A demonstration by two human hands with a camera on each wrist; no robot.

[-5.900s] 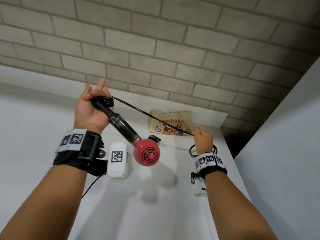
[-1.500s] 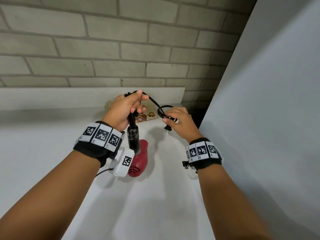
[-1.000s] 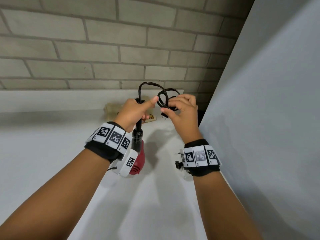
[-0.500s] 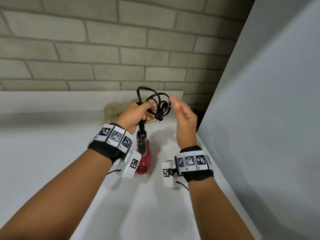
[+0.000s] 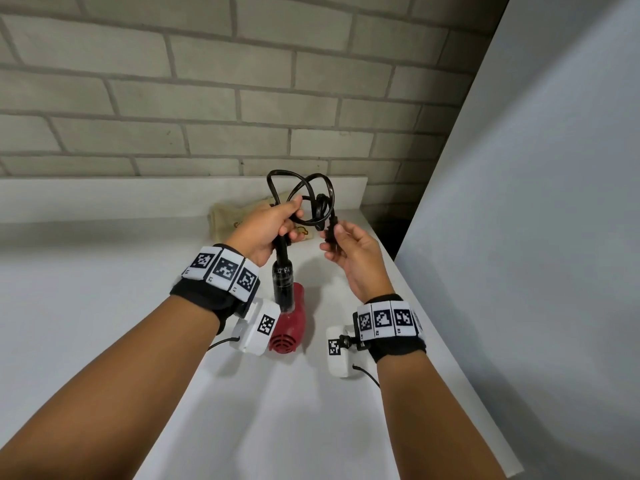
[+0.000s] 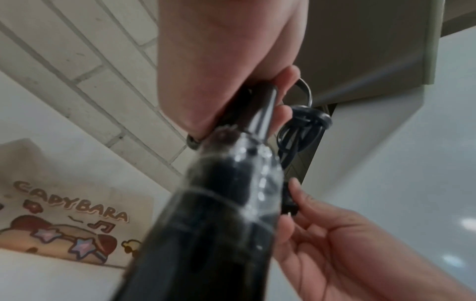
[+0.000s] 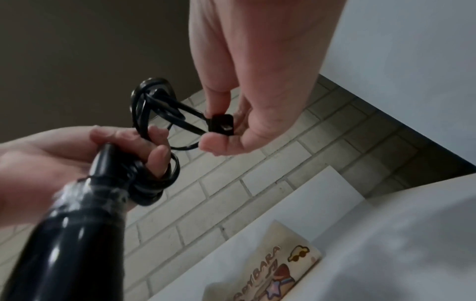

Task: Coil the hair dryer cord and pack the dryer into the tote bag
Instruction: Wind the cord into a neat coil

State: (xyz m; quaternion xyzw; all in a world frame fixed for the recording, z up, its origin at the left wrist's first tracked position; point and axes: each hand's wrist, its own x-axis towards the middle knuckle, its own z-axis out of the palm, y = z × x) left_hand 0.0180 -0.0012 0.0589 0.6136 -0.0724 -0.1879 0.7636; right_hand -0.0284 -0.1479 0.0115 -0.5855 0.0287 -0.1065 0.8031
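Note:
The red hair dryer [image 5: 289,327] hangs head-down by its black handle [image 5: 283,282] [image 6: 221,203] [image 7: 77,234] above the white counter. My left hand [image 5: 270,226] [image 7: 108,146] grips the handle's end together with loops of the black cord [image 5: 304,199] [image 6: 301,130] [image 7: 152,106] wound there. My right hand [image 5: 349,251] [image 6: 335,244] [image 7: 231,114] pinches the cord's black plug [image 5: 331,230] [image 7: 222,124] between thumb and fingers, just right of the loops. The beige tote bag [image 5: 239,216] [image 6: 67,220] [image 7: 273,270], printed CAPYBARA, lies flat behind both hands against the wall.
A grey brick wall [image 5: 207,98] backs the white counter [image 5: 86,306], with a low white ledge [image 5: 104,192] along it. A tall pale panel [image 5: 536,202] rises at the right, beyond the counter's right edge.
The cord went from one long stretched run to loops bunched at the handle. In the last half second my right hand, which had let go, took hold of the plug below the loops.

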